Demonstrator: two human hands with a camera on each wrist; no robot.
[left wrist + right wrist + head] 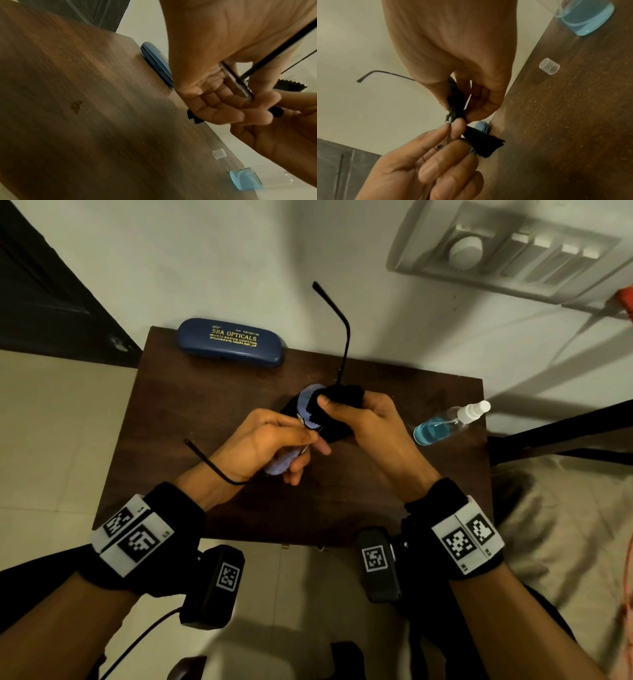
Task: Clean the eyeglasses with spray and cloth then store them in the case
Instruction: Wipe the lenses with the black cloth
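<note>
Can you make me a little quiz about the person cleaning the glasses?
1. True or false: the blue eyeglass case is shut.
2. Which hand pinches the black cleaning cloth? A) left hand B) right hand
3. Fill in: the spray bottle lies on its ____ on the wooden table.

Key: 1 true. 2 B; the left hand holds the eyeglasses. 3 side, with its clear cap off and lying beside it.

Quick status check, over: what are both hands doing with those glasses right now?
Left hand pinches the eyeglasses; right hand rubs a lens with the black cloth. Case shut, far edge of the table. Spray bottle lies aside, nothing in the way.
</note>
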